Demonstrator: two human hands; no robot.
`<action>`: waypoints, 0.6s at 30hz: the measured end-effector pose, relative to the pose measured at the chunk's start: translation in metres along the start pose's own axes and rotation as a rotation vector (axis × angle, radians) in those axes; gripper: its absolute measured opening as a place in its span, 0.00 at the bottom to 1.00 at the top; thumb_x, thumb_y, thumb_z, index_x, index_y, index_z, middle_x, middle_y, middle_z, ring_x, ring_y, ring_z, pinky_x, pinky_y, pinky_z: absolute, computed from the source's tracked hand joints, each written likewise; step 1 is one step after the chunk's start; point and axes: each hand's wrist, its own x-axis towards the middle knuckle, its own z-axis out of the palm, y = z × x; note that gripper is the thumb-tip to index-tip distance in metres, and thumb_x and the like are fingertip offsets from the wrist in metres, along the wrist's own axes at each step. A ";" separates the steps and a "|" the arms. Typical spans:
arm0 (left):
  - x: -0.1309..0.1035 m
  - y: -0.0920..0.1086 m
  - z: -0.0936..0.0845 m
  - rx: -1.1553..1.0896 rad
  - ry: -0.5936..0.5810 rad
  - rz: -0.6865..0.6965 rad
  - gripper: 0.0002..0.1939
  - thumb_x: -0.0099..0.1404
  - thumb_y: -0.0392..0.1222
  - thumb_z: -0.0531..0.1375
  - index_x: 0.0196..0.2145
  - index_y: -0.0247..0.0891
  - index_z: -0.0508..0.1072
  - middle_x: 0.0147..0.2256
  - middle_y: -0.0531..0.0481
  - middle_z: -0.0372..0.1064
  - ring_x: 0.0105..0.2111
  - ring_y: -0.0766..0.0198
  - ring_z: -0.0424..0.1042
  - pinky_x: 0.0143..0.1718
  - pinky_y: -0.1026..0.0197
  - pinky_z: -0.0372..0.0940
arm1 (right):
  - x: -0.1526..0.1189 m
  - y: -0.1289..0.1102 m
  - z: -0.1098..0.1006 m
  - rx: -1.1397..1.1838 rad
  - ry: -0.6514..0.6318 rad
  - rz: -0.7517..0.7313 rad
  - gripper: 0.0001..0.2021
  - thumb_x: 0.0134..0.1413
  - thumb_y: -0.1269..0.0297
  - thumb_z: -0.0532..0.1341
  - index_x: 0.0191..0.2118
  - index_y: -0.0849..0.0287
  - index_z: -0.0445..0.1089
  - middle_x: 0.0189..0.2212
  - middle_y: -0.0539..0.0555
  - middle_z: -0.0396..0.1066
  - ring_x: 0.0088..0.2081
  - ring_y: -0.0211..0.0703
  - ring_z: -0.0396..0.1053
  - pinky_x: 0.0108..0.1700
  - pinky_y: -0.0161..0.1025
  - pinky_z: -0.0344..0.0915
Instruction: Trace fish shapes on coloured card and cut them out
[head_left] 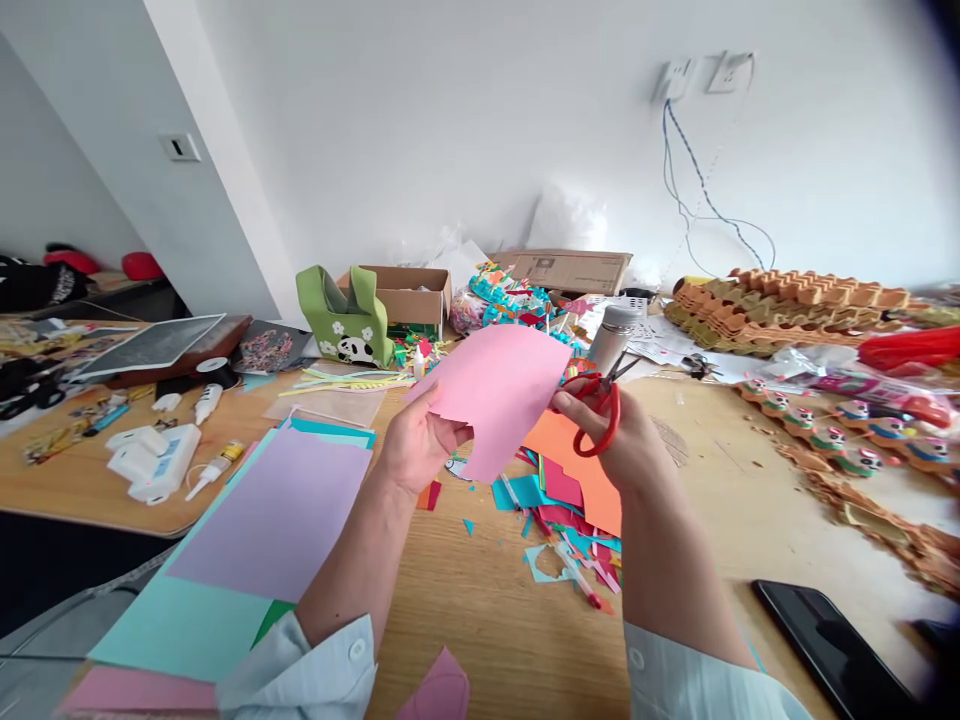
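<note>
A sheet of pink paper (499, 375) with an irregular cut along its lower edge is raised above the table. My left hand (420, 440) grips its left side between thumb and fingers. Red-handled scissors (615, 415) are in my right hand (637, 440), blades pointing up and away from me. The right thumb and fingertips meet near the sheet's right edge; whether they pinch it too, I cannot tell. Beneath lie orange paper (600, 490), red and blue scraps (559, 482) and a pen (577, 575). Another pink piece (442, 690) lies close to me.
Coloured sheets (277, 510) are stacked at left, beside glue bottles (221, 465) and a white power strip (161, 465). Behind stand a green panda basket (345, 330), a cardboard box (412, 290) and a metal flask (611, 335). At right are egg trays (787, 310) and a phone (829, 640).
</note>
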 end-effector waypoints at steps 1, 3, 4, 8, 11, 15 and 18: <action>0.000 -0.001 0.000 0.004 0.001 -0.019 0.14 0.68 0.39 0.53 0.48 0.34 0.72 0.40 0.43 0.76 0.37 0.57 0.76 0.39 0.56 0.70 | 0.000 0.001 0.005 0.076 0.014 -0.005 0.16 0.43 0.54 0.70 0.33 0.59 0.68 0.30 0.49 0.68 0.34 0.40 0.67 0.39 0.38 0.63; 0.001 -0.004 0.000 0.021 -0.023 -0.056 0.12 0.68 0.39 0.54 0.46 0.34 0.73 0.37 0.44 0.77 0.34 0.58 0.77 0.37 0.56 0.70 | 0.001 0.003 0.012 0.216 0.087 -0.027 0.16 0.38 0.58 0.71 0.31 0.59 0.68 0.28 0.48 0.67 0.31 0.37 0.65 0.34 0.36 0.62; 0.001 -0.005 -0.001 0.042 -0.056 -0.081 0.12 0.68 0.41 0.54 0.44 0.34 0.73 0.36 0.44 0.77 0.33 0.57 0.77 0.37 0.55 0.70 | 0.001 0.003 0.013 0.266 0.143 -0.048 0.15 0.36 0.60 0.71 0.30 0.59 0.68 0.27 0.47 0.66 0.30 0.36 0.63 0.32 0.35 0.61; 0.003 -0.005 -0.005 0.204 -0.255 -0.221 0.23 0.69 0.53 0.52 0.43 0.28 0.74 0.45 0.33 0.74 0.41 0.47 0.76 0.43 0.49 0.69 | 0.001 -0.002 -0.007 0.303 0.441 -0.207 0.12 0.35 0.66 0.69 0.29 0.60 0.69 0.26 0.46 0.65 0.27 0.34 0.61 0.29 0.33 0.56; 0.004 -0.004 -0.008 0.266 -0.266 -0.237 0.25 0.69 0.53 0.52 0.50 0.29 0.71 0.53 0.33 0.69 0.45 0.47 0.75 0.45 0.50 0.68 | -0.002 -0.012 -0.041 0.218 0.657 -0.286 0.11 0.33 0.69 0.68 0.28 0.61 0.68 0.25 0.47 0.65 0.26 0.34 0.61 0.28 0.34 0.54; 0.006 -0.001 -0.011 0.282 -0.229 -0.189 0.21 0.69 0.48 0.54 0.51 0.30 0.71 0.50 0.34 0.72 0.45 0.48 0.75 0.47 0.49 0.67 | -0.008 -0.034 -0.089 -0.247 0.854 -0.323 0.11 0.33 0.70 0.65 0.30 0.60 0.69 0.24 0.48 0.65 0.25 0.36 0.61 0.29 0.38 0.57; 0.007 0.001 -0.012 0.283 -0.206 -0.160 0.18 0.68 0.44 0.54 0.51 0.31 0.71 0.49 0.35 0.72 0.45 0.48 0.75 0.47 0.48 0.67 | -0.008 -0.052 -0.107 -0.764 0.914 -0.335 0.13 0.38 0.70 0.63 0.36 0.59 0.69 0.27 0.52 0.68 0.29 0.42 0.64 0.32 0.42 0.59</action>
